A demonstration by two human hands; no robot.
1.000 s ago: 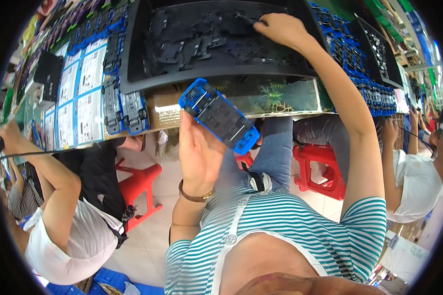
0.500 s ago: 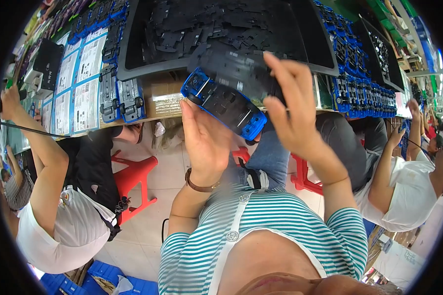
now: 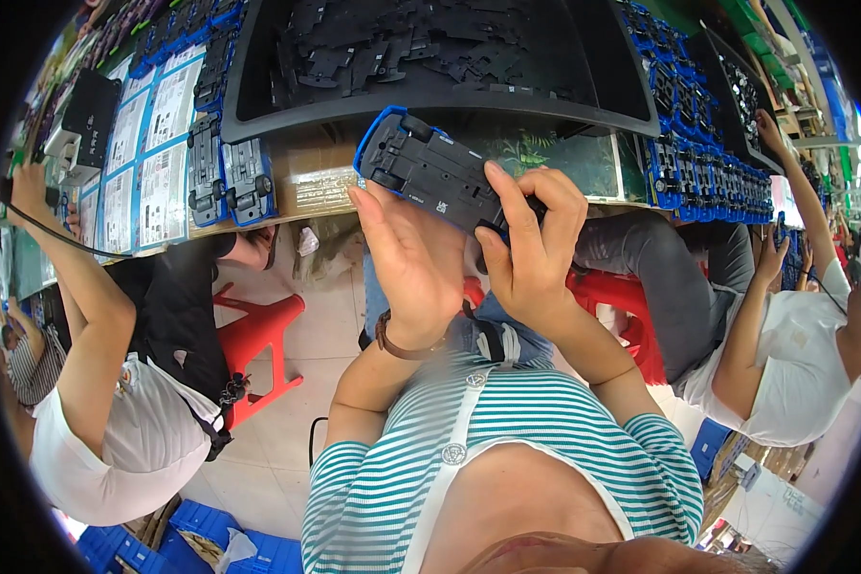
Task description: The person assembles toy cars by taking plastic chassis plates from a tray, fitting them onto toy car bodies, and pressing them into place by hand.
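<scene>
Between my hands, over the table's front edge, is a toy car (image 3: 426, 170) turned wheels up. Its black underside plate covers the bottom, and a strip of blue body shows at the left end. My left hand (image 3: 413, 263) cradles it from below, thumb raised along the near side and the other fingers mostly hidden underneath. At the car's right end my right hand (image 3: 538, 239) grips with thumb and fingers, hiding that end. Just beyond the car lies a large black tray (image 3: 301, 126) of loose black plates (image 3: 392, 53).
To the left, upturned cars (image 3: 249, 182) stand beside printed sheets (image 3: 153, 163). Rows of blue-and-black cars (image 3: 708, 182) line the right, near another black tray (image 3: 737, 91). Co-workers sit at both sides, with a red stool (image 3: 263, 335) at the left.
The black plate in my right hand has come down onto the car, covering its open inside. My right hand has moved left and closed on the car's right end.
</scene>
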